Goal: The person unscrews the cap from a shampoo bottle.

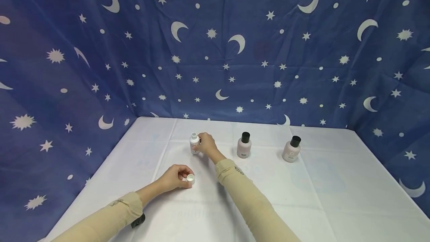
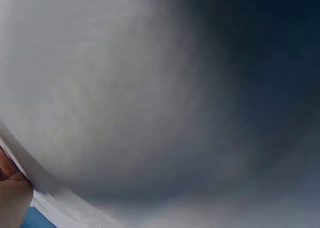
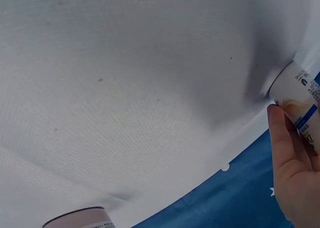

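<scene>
My right hand (image 1: 207, 144) grips a small white bottle (image 1: 194, 144) from its right side. The bottle stands upright toward the back of the table, its neck uncapped. In the right wrist view, fingers curl about the same bottle (image 3: 295, 100), whose label carries a blue band. Nearer the front, my left hand (image 1: 175, 177) pinches a small white cap (image 1: 190, 178) between thumb and fingers, its hollow side facing up. The left wrist view catches only part of the left hand (image 2: 14, 193) at its lower left edge, and the cap is out of sight there.
Two pale pink bottles with black caps stand to the right: one pink bottle (image 1: 243, 148) near the middle, another pink bottle (image 1: 290, 152) farther right. A small black object (image 1: 138, 220) lies partly behind the left sleeve. White cloth (image 1: 268, 197) covers the table; a blue patterned curtain (image 1: 215, 47) surrounds it.
</scene>
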`<state>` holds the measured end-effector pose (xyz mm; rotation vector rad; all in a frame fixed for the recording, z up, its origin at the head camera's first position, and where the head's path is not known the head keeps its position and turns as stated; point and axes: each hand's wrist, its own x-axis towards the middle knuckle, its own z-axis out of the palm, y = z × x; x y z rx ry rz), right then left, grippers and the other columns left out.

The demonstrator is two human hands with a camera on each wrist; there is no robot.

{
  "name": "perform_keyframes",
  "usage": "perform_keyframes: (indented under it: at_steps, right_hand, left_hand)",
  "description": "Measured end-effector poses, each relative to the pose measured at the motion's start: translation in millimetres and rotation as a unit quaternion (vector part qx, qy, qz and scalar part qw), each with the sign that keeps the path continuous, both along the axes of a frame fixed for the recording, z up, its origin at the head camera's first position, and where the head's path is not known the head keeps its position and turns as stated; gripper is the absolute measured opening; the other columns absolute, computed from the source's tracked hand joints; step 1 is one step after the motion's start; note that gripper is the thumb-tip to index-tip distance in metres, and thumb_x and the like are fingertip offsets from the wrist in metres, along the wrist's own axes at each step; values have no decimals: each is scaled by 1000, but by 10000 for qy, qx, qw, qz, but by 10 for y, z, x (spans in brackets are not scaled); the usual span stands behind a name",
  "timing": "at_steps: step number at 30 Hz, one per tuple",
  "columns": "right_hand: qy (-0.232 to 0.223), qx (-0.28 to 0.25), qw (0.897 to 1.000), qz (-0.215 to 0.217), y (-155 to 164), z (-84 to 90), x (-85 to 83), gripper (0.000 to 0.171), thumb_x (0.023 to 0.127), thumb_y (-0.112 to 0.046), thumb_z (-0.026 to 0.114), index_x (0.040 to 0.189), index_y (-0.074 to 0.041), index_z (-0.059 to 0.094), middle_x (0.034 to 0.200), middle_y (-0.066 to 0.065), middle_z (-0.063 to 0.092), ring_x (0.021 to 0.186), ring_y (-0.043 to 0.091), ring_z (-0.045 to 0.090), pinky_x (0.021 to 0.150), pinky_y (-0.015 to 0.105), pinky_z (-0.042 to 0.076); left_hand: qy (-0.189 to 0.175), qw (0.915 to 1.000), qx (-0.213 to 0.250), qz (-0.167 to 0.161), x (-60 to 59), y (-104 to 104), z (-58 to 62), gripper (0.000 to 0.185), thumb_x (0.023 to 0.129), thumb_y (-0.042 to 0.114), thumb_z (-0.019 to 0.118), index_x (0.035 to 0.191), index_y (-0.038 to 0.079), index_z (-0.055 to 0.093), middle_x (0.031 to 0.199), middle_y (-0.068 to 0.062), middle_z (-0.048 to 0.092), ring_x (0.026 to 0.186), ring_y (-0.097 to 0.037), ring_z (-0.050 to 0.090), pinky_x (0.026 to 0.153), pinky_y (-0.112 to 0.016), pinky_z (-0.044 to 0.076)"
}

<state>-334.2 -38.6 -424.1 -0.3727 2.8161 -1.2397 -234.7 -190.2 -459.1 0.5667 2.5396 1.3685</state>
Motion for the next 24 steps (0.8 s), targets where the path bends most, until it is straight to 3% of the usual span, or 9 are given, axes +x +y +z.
perform_keyframes:
  at_steps: [14,17,19,20,22,24]
  right_hand:
    - [-208,77,9997,-141,-37,2,-14,41,68,-1,82,105,4,66,99,16,70,92,28,65,84,38,53]
    - [-231,225,9993,-176,-55,-144,-157,45,66,-3,83,108,3,65,101,14,70,95,28,65,86,39,53]
    - [92,264,9995,-120,-62,-444,-374,49,62,-6,85,107,-2,65,99,11,70,90,25,65,80,37,54]
    - [88,319,9994,-129,-67,-513,-424,52,62,-7,86,109,-4,64,100,9,70,91,24,65,81,37,54]
    - [61,380,9992,-116,-73,-578,-455,59,60,-5,86,113,-6,60,106,9,69,96,25,65,84,37,54]
    - [-140,316,9994,-62,-73,-525,-397,68,59,1,84,119,-7,55,111,12,67,100,28,64,86,40,54]
  left_hand:
    - [-31,10000,-58,-51,6,-3,-13,29,71,2,79,94,-1,64,83,-4,60,72,-7,48,60,-14,39]
    - [-18,9999,-72,-94,1,1,-20,29,71,2,79,95,0,63,83,-4,60,72,-7,47,61,-15,39]
    - [7,9998,-113,-135,-2,3,-19,29,71,3,79,96,0,63,83,-3,59,72,-7,47,61,-15,39]
    - [20,9998,-148,-158,-4,3,-17,30,71,3,79,96,0,63,83,-3,58,72,-7,46,61,-15,39]
    - [73,9995,-226,-203,-12,-2,-12,30,72,4,79,96,1,63,83,-2,57,72,-7,46,61,-15,39]
    - [106,9993,-292,-229,-17,-5,-2,30,72,5,79,97,1,63,83,-2,56,73,-7,45,62,-15,39]
